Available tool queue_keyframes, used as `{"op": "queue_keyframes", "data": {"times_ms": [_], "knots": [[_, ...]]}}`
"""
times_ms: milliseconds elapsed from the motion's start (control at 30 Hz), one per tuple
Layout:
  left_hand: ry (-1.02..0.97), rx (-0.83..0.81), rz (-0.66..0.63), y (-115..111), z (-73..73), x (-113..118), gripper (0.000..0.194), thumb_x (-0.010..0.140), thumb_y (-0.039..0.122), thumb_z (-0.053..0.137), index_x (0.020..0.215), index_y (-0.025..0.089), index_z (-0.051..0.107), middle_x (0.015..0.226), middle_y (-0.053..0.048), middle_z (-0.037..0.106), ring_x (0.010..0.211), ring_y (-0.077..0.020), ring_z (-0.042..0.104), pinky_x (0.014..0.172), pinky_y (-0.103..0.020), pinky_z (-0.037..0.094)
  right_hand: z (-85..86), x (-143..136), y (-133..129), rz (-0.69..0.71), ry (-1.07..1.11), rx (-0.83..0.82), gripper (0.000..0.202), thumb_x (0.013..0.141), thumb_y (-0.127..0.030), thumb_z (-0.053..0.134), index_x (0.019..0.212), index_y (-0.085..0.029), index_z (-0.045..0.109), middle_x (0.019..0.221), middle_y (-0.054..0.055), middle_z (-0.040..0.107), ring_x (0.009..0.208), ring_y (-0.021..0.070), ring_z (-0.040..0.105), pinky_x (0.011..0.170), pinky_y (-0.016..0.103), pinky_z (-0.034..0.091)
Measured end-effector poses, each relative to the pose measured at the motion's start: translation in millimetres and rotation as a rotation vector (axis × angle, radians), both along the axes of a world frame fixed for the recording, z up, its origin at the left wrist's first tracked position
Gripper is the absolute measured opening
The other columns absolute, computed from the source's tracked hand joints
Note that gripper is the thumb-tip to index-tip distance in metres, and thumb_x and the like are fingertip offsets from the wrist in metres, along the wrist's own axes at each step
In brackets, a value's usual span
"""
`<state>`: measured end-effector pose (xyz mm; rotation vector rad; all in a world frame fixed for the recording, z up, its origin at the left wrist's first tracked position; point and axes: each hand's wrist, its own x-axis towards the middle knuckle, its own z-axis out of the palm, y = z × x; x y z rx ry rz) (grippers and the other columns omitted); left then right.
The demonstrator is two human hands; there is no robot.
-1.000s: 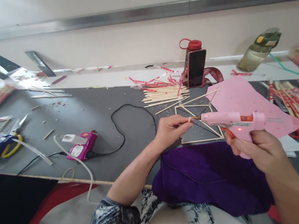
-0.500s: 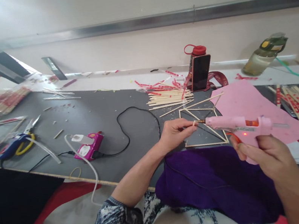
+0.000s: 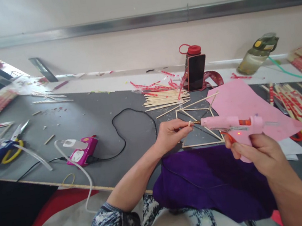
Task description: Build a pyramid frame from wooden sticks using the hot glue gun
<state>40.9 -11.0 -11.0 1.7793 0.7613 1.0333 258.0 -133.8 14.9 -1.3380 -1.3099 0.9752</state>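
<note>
Gun point(image 3: 222, 121) is gripped by right hand point(image 3: 258, 151) — its nozzle point(image 3: 196, 122) now at small piece point(image 3: 190, 123), pinched by left hand point(image 3: 169, 136) — near frame point(image 3: 199, 145).

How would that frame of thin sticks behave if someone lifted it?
The stick frame is probably very light, being slender sticks around open gaps. Its straight sides look fairly stiff, though it might snap where they meet end to end if pushed.

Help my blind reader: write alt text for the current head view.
The right hand holds a pink glue gun, its nozzle at a small pale piece pinched in the left hand. A stick frame and loose sticks lie on the gray table.
</note>
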Motion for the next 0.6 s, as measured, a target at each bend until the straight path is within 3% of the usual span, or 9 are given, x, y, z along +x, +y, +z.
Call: {"op": "queue_keyframes", "data": {"times_ms": [100,233,367,600], "knots": [[-0.004,-0.002,0.008,0,-0.7,0,0.023,0.078,0.035,0.069,0.083,0.013,0.077,0.068,-0.005,0.068,0.057,-0.0076,0.053,0.052,-0.018,0.038,0.6,1,-1,-0.022,0.026,0.011,0.013,0.082,-0.028,0.06,0.085,-0.018,0.067,0.067,0.002,0.06,0.054,0.0123,0.051,0.045,0.024,0.038],[0.007,0.016,0.01,1,-1.3,0,0.02,0.078,0.032,0.07,0.081,0.014,0.076,0.071,-0.006,0.07,0.059,-0.009,0.058,0.055,-0.019,0.041,-6.9,9,-1,-0.167,0.078,0.038,0.015,0.078,-0.028,0.065,0.09,-0.019,0.07,0.065,0.002,0.063,0.055,0.0149,0.056,0.047,0.026,0.041],[0.01,0.068,0.011,3,0.0,0,0.015,0.078,0.028,0.07,0.079,0.014,0.076,0.076,-0.007,0.073,0.063,-0.0099,0.061,0.057,-0.018,0.044,-28.3,24,5,-0.344,0.272,0.095,0.01,0.071,-0.024,0.071,0.076,-0.019,0.063,0.063,0.0,0.064,0.056,0.0152,0.06,0.052,0.027,0.047],[0.031,0.12,0.022,5,-0.3,-2,0.013,0.078,0.025,0.07,0.078,0.014,0.076,0.071,-0.006,0.072,0.059,-0.009,0.06,0.055,-0.018,0.045,-60.7,50,19,-0.599,0.446,-0.046,0.031,0.059,-0.029,0.081,0.075,-0.017,0.058,0.067,-0.003,0.063,0.056,0.0105,0.058,0.05,0.021,0.044]]}}
